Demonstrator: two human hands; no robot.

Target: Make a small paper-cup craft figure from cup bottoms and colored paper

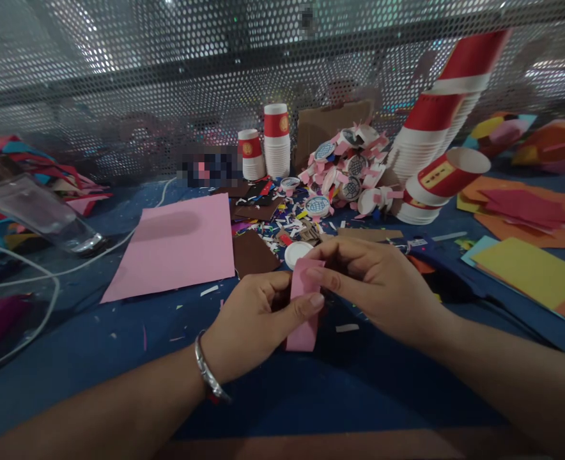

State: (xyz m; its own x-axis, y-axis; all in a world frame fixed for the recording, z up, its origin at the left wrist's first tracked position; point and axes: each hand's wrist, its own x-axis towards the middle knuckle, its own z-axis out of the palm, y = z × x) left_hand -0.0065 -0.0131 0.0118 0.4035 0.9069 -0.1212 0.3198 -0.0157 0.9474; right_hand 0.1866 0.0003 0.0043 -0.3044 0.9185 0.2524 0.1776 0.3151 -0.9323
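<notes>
Between my two hands is a narrow strip of pink paper [303, 335], held upright above the blue table. My left hand [266, 313] grips its middle, with the thumb pressed flat across the front. At the strip's top edge, my right hand [369, 275] pinches it between thumb and fingers. Just behind the strip lies a round white lid [298, 253], partly hidden by the paper and my right fingers. A large pink sheet [181, 243] lies flat to the left, beside a piece of brown paper [255, 255].
Paper scraps litter the middle. Behind them rise a heap of white lids with pink tabs [352, 166] and stacked red-and-white paper cups [426, 134]. Coloured sheets [526, 271] lie at right. At left are a tilted clear glass [47, 214] and a white cable [55, 294].
</notes>
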